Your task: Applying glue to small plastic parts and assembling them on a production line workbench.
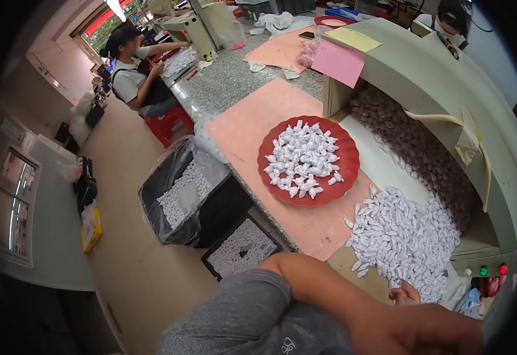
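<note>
My left forearm reaches across the bottom of the view, and my left hand (441, 331) is blurred at the lower right, its fingers not clear. Beyond it, part of my right hand (405, 293) shows at the near edge of a heap of small white pieces (403, 236). Its visible fingers are curled together; anything between them is too small to make out. A red scalloped plate (350, 188) lies further off on a pink patterned mat (240, 133), piled with small white figure-shaped pieces (305, 154).
A curved beige machine housing (424, 65) with indicator lights arches over brown pieces (412, 136). Left of the bench stand a plastic-lined bin (152, 195) and a black tray (214, 271), both holding white pieces. A co-worker (131, 74) sits further along the bench; another person (447, 23) is behind the machine.
</note>
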A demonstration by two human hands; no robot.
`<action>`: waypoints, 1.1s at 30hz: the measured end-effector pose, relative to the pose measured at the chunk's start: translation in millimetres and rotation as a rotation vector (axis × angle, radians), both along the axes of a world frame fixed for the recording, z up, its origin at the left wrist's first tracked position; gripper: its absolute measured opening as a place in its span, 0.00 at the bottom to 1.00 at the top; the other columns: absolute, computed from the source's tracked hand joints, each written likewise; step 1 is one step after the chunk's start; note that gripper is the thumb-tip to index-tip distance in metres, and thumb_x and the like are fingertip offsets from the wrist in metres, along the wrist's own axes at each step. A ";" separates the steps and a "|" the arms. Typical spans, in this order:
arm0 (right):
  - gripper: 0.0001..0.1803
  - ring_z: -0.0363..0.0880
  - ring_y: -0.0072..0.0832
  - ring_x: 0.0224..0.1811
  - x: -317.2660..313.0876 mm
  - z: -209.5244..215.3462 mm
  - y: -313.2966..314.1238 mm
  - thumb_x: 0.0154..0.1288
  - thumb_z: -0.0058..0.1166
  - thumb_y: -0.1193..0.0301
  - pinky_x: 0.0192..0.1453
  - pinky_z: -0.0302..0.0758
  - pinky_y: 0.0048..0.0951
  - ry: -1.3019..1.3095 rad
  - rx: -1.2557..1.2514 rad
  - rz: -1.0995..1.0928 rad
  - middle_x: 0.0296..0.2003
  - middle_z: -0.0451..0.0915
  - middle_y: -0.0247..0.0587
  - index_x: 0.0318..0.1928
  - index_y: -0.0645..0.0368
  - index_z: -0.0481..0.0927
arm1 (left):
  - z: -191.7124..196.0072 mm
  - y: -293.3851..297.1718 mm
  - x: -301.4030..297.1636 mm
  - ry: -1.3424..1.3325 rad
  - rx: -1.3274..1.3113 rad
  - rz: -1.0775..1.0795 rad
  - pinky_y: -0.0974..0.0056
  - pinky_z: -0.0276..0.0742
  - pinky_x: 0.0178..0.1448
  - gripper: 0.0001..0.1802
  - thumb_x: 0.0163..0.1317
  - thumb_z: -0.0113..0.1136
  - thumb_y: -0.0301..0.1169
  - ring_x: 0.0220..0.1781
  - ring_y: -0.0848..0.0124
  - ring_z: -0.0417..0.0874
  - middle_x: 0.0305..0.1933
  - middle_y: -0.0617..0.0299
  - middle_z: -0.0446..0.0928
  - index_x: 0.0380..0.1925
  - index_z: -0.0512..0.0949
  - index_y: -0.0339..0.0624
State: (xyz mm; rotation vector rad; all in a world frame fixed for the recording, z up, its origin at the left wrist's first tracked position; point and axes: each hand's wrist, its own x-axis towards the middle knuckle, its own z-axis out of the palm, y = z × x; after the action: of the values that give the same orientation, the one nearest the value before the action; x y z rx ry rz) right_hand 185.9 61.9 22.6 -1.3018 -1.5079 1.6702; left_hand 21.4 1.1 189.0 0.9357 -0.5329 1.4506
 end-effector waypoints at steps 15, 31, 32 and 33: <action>0.14 0.75 0.24 0.33 23.3 7.5 -3.9 0.62 0.51 0.73 0.42 0.71 0.25 0.048 0.243 -0.124 0.29 0.78 0.41 0.45 0.68 0.72 | -30.8 33.2 49.9 0.139 0.334 -0.144 0.61 0.70 0.51 0.30 0.64 0.51 0.33 0.54 0.63 0.70 0.59 0.54 0.63 0.62 0.53 0.33; 0.07 0.75 0.23 0.29 67.1 5.7 3.4 0.57 0.51 0.79 0.38 0.72 0.24 -0.025 0.345 -0.394 0.26 0.78 0.41 0.37 0.69 0.76 | -210.8 326.3 -248.7 1.650 -0.006 1.824 0.57 0.68 0.55 0.23 0.54 0.53 0.46 0.51 0.58 0.74 0.46 0.55 0.75 0.46 0.73 0.46; 0.07 0.75 0.23 0.29 69.2 4.8 3.2 0.57 0.51 0.79 0.38 0.72 0.24 -0.050 0.337 -0.416 0.26 0.78 0.41 0.37 0.69 0.76 | -215.3 325.1 -253.7 1.696 -0.018 1.802 0.57 0.67 0.56 0.24 0.54 0.53 0.47 0.52 0.58 0.73 0.47 0.54 0.74 0.47 0.73 0.46; 0.07 0.75 0.23 0.29 69.9 2.6 4.3 0.57 0.51 0.79 0.38 0.72 0.24 -0.068 0.331 -0.431 0.26 0.78 0.41 0.37 0.68 0.76 | -217.8 322.8 -257.3 1.745 -0.030 1.788 0.56 0.66 0.57 0.25 0.54 0.53 0.48 0.53 0.57 0.72 0.48 0.53 0.73 0.48 0.72 0.46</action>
State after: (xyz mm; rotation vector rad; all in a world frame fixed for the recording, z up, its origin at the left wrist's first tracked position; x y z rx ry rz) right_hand 255.8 66.2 25.2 -1.3864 -1.3488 1.0666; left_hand -235.9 323.8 -28.7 2.2981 2.0469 1.1642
